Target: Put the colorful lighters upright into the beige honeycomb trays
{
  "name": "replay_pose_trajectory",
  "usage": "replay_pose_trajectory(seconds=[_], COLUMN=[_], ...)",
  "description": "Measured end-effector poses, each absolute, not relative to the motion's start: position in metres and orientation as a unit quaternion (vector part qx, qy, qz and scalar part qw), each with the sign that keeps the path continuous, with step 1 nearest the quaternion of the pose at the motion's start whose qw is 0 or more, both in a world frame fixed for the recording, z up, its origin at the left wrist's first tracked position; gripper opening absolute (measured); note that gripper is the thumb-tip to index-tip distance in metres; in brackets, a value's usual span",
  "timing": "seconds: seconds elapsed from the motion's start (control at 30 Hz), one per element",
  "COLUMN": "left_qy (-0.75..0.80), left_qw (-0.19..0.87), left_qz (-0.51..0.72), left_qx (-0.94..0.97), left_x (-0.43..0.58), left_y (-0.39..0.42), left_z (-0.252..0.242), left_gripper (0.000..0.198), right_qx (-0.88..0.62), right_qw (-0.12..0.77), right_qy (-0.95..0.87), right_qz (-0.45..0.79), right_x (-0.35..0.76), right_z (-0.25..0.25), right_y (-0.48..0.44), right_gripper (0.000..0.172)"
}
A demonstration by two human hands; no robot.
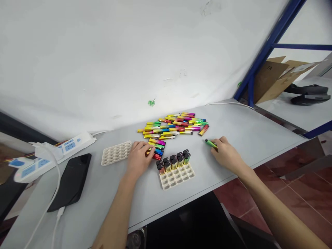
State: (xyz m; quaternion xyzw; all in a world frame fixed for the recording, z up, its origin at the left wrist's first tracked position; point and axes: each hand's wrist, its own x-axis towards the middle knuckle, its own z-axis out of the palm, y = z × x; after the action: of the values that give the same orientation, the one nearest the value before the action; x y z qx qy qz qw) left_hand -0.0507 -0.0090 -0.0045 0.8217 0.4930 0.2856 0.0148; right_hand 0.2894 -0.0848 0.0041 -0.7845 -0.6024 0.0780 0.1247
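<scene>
My right hand (225,154) is closed around a green lighter (211,143), its dark end pointing left, just above the table. My left hand (140,157) has its fingers curled on the left ends of a short row of lighters (158,147), coloured pink, green, blue and red. Its fingertips partly hide those ends. Right of that hand is a white tray (178,178) with oval holes. Several lighters (174,162) stand upright in its back rows, black tops up; the front holes are bare. Behind lies a loose pile of shiny multicoloured lighters (176,127).
A second white tray (116,153) with vacant holes lies left of my left hand. Further left are a black phone (71,183) with a white cable and a white power strip (55,157). A white wall backs the grey table (207,188). Cardboard boxes (275,79) stand at right.
</scene>
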Motion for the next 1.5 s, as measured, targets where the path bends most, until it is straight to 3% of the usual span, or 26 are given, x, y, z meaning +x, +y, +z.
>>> replay_pose_trajectory(seconds=[0.13, 0.27, 0.3, 0.43, 0.63, 0.87, 1.13, 1.5], left_qy=[0.494, 0.497, 0.498, 0.507, 0.508, 0.514, 0.509, 0.516], left_qw=[0.016, 0.02, 0.022, 0.033, 0.035, 0.034, 0.029, 0.04], left_qz=[0.283, 0.28, 0.28, 0.275, 0.275, 0.276, 0.271, 0.264], left_qx=[0.822, 0.821, 0.821, 0.816, 0.815, 0.811, 0.816, 0.814], left_x=[-0.05, -0.05, -0.05, -0.05, -0.05, -0.05, -0.051, -0.049], left_y=[-0.009, -0.009, -0.01, -0.011, -0.009, -0.008, -0.007, -0.012], left_z=[-0.004, -0.002, -0.002, 0.0, -0.002, -0.002, -0.001, 0.003], left_gripper=[0.019, 0.019, 0.019, 0.019, 0.019, 0.019, 0.019, 0.018], right_qx=[-0.755, -0.643, -0.62, -0.565, -0.507, -0.503, -0.54, -0.534], right_qw=[0.127, 0.265, 0.304, 0.43, 0.531, 0.547, 0.52, 0.524], right_qy=[-0.623, -0.67, -0.665, -0.556, -0.443, -0.417, -0.449, -0.48], right_qz=[0.161, 0.26, 0.284, 0.432, 0.514, 0.523, 0.486, 0.459], right_x=[0.273, 0.248, 0.241, 0.219, 0.217, 0.22, 0.216, 0.217], right_z=[0.021, 0.025, 0.023, 0.008, -0.013, -0.015, -0.01, -0.013], right_y=[-0.082, -0.063, -0.056, -0.03, -0.018, -0.019, -0.022, -0.022], right_gripper=[0.026, 0.023, 0.024, 0.057, 0.053, 0.049, 0.061, 0.053])
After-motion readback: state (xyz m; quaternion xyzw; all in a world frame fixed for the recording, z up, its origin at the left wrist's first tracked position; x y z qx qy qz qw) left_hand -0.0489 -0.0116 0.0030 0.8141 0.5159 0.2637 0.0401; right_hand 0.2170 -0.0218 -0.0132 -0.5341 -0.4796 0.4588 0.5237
